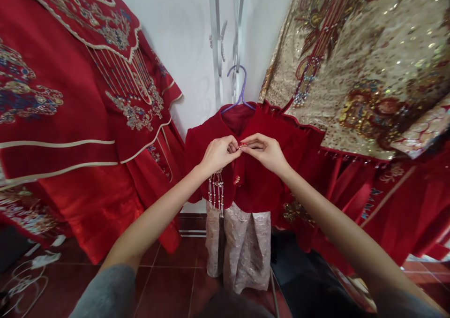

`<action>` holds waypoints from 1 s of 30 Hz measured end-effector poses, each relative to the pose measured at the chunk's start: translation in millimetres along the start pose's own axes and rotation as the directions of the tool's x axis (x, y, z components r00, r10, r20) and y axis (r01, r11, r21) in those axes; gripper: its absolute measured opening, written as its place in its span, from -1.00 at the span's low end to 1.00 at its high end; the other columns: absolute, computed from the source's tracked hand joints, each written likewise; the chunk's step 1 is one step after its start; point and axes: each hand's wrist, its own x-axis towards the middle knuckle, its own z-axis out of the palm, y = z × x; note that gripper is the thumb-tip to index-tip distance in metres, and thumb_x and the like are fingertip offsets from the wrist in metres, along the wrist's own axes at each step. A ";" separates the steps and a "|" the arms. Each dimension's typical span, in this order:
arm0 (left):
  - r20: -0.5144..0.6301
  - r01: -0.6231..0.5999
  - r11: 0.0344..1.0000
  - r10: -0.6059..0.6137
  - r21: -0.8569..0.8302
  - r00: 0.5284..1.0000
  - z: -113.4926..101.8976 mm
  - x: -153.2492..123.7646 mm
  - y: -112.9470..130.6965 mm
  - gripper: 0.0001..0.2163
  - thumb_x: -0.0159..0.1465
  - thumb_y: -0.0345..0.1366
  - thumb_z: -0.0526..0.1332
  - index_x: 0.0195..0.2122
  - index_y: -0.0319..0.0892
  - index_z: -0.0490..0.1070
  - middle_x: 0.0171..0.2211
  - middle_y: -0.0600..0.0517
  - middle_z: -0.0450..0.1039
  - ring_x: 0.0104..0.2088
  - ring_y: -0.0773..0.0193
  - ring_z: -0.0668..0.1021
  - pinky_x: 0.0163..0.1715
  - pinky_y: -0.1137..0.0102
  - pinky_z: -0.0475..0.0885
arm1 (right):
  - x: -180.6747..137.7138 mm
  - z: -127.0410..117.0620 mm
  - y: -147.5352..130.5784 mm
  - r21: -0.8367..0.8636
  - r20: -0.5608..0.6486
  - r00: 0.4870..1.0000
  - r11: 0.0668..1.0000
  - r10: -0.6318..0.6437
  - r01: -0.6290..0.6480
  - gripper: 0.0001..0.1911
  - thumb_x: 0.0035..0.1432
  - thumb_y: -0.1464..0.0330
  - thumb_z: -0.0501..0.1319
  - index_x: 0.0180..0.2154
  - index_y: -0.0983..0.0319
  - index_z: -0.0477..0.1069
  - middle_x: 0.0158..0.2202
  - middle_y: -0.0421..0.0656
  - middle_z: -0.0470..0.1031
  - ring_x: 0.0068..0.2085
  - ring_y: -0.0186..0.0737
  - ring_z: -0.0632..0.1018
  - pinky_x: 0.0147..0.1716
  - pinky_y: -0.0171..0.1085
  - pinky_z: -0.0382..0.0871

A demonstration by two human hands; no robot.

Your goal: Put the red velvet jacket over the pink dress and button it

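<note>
A short red jacket (258, 191) hangs on a purple hanger (242, 90) in the middle of the head view. At its upper front opening, my left hand (220, 155) and my right hand (267, 154) meet fingertip to fingertip. Both pinch a small red decorated button fastening (242, 146), partly covered by the fingers. Lower on the front edge sits another beaded fastening (237, 180). A pale beaded tassel (215, 193) dangles below my left hand. Under the jacket hangs a pale patterned garment (248, 257).
Large red embroidered garments (80, 121) hang close on the left. A gold sequined garment (337, 74) hangs on the right above red skirts. White cables (30, 278) lie on the tiled floor (168, 280); a black object (302, 276) stands low at right.
</note>
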 end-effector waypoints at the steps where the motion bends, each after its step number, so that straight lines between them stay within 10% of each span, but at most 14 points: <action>1: 0.011 -0.010 1.000 0.010 0.019 1.000 -1.0 0.5 -0.2 -0.89 0.16 -0.26 0.26 -0.38 -0.19 0.40 -0.45 0.07 0.51 -0.46 0.38 0.53 -0.43 0.51 0.40 | 1.1 -0.4 0.6 0.007 0.005 1.000 1.000 -0.007 0.007 -0.70 -0.03 0.22 0.39 -0.27 0.23 0.50 -0.28 -0.12 0.59 -0.22 -0.18 0.61 -0.14 -0.16 0.54; 20: 0.094 -0.199 0.954 0.182 0.226 0.979 -3.4 5.0 -2.7 -0.96 0.20 -0.40 0.20 -0.37 -0.17 0.43 -0.42 0.04 0.54 -0.44 0.30 0.56 -0.44 0.45 0.36 | 10.8 0.8 2.5 -0.017 0.047 0.996 0.997 0.074 -0.073 -0.56 -0.12 0.27 0.42 -0.18 0.25 0.39 -0.36 -0.18 0.46 -0.30 -0.24 0.55 -0.14 -0.15 0.51; 24: -0.035 -0.053 0.998 0.052 -0.016 0.998 10.0 0.1 -0.7 -0.97 0.19 -0.38 0.21 -0.33 -0.17 0.39 -0.37 0.03 0.53 -0.38 0.30 0.57 -0.37 0.46 0.44 | -5.7 13.9 12.3 -0.051 -0.054 0.998 0.998 -0.040 0.037 -0.50 0.06 0.25 0.29 0.03 0.17 0.22 -0.14 -0.10 0.39 -0.12 -0.19 0.51 -0.11 -0.14 0.51; 30: -0.151 0.116 0.855 -0.220 -0.505 0.964 41.6 -15.2 -9.1 -0.92 0.25 -0.34 0.15 -0.24 -0.18 0.36 -0.26 0.00 0.50 -0.29 0.35 0.57 -0.32 0.49 0.46 | -53.8 40.8 31.0 -0.242 0.038 0.960 0.929 -0.279 0.280 0.15 -0.04 0.27 0.39 0.35 0.11 -0.37 0.36 0.08 -0.14 0.35 0.07 0.06 0.28 0.10 0.09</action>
